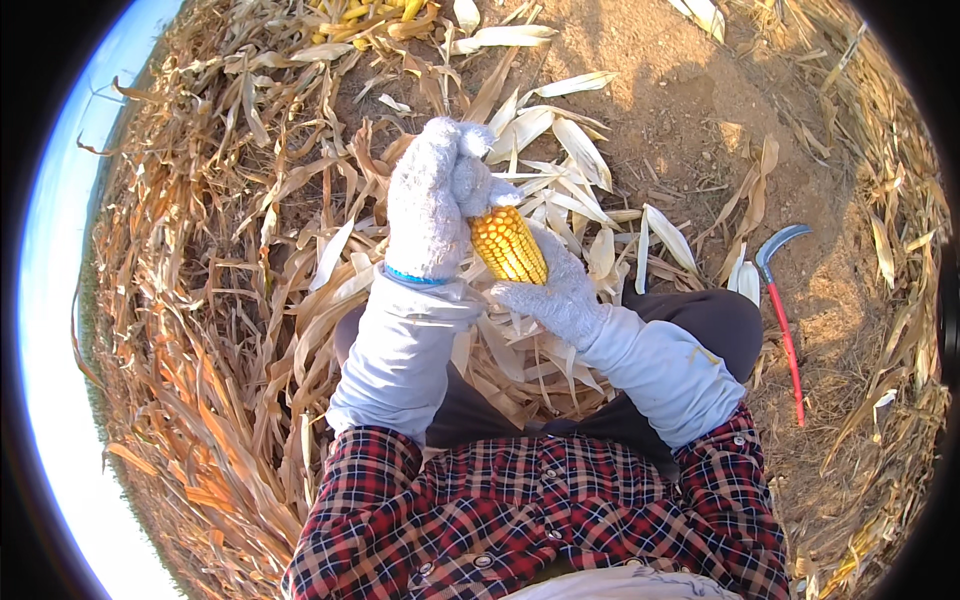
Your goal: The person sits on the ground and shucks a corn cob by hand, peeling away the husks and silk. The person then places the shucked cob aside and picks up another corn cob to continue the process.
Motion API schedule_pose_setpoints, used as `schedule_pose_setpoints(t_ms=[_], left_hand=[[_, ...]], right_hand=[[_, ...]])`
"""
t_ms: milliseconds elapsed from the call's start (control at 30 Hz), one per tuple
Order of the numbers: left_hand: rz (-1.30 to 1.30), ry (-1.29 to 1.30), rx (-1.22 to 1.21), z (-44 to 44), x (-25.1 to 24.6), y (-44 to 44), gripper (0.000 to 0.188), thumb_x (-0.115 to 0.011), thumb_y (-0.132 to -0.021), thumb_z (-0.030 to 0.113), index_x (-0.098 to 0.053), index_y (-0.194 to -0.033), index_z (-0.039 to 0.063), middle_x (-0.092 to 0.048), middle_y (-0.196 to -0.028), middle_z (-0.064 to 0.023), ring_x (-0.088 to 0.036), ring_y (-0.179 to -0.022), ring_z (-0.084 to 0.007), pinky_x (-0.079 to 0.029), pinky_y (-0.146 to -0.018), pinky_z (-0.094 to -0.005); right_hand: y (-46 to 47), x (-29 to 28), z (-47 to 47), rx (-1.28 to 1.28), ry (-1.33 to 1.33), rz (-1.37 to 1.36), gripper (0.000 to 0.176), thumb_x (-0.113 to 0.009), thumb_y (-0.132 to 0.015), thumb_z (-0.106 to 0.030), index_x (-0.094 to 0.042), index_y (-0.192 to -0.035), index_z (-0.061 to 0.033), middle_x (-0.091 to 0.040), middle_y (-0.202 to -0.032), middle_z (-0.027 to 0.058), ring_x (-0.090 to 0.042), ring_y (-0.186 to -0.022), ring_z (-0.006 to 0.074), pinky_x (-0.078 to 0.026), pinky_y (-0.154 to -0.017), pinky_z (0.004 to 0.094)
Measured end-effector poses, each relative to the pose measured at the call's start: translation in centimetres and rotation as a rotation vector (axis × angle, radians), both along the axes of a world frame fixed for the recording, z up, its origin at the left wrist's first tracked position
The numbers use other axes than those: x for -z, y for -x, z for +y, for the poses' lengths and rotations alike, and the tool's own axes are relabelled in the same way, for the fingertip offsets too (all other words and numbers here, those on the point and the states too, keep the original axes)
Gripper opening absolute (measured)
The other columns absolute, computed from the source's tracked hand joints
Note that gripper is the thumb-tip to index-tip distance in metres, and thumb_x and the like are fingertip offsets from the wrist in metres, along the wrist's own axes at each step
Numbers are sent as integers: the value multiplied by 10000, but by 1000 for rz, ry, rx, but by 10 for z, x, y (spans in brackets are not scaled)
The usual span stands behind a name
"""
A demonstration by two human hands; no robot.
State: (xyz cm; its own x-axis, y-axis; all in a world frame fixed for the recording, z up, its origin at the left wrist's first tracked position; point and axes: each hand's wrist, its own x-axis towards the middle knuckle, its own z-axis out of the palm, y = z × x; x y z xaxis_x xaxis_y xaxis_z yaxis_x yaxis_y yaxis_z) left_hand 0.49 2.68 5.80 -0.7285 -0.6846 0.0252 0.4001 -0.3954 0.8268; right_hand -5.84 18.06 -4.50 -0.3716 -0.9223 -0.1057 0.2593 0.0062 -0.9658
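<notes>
An ear of yellow corn (508,246) is held tilted between my two gloved hands, its husk off the visible part. My left hand (431,199), in a pale knit glove with a blue cuff edge, curls its fingers over the ear's upper end and hides it. Around the lower end and far side is my right hand (559,289), its thumb beneath the blunt end. Loose pale husks (559,180) lie on the ground just beyond the hands. More dry husks (517,360) are piled between my folded legs (690,322).
A sickle (784,330) with a red handle and curved blade lies on bare soil (675,97) to the right. Several husked ears (360,19) are heaped at the top. Dry corn stalks and leaves (225,315) cover the left side. More dry stalks (900,225) line the right rim.
</notes>
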Motion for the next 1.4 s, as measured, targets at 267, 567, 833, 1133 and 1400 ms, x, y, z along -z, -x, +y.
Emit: schedule_pose_setpoints(t_ms=[267, 567, 833, 1133, 1400], left_hand=[[-75, -164, 70, -9, 9, -4, 344, -553, -1069, 370, -654, -941, 67, -332, -551, 73, -319, -479, -97, -385, -522, -287], [-131, -168, 81, -19, 38, -4, 326, -585, -1056, 348, -672, -988, 41, -478, -609, 32, -474, -521, -117, -474, -537, -280], [-224, -262, 204, -28, 56, -8, 240, -613, -1040, 297, -674, -1018, 65, -575, -660, 16, -471, -484, -100, -444, -452, -258], [-541, 239, 347, -9, 65, 2, 358, -635, -1025, 319, -653, -1215, 16, -632, -890, -26, -605, -789, -118, -563, -753, -301], [-379, 494, -75, -42, 76, 4, 292, -660, -1000, 179, -682, -1233, 5, -719, -1058, -60, -639, -951, -123, -512, -834, -269]], right_hand=[[9, -19, 7, -101, -74, 55, 955, -924, -763, -216, -397, -1525, 15, -565, -1435, 125, -568, -1288, 175, -475, -1089, 324], [24, -3, 12, -90, -109, 375, 876, -862, -755, -459, -524, -1436, -22, -660, -1282, 184, -648, -1196, 273, -507, -1028, 365], [33, -26, 14, -270, -279, 733, 813, -782, -797, -470, -500, -1432, -48, -686, -1196, 209, -686, -1097, 355, -541, -959, 406], [39, -45, 18, -700, -265, 881, 923, -834, -748, -538, -495, -1488, -103, -687, -1242, 196, -693, -1116, 329, -540, -969, 392], [69, -49, 32, 47, 183, -256, 660, -773, -870, -308, -512, -1399, -13, -688, -1020, 120, -699, -765, 205, -633, -599, 373]])
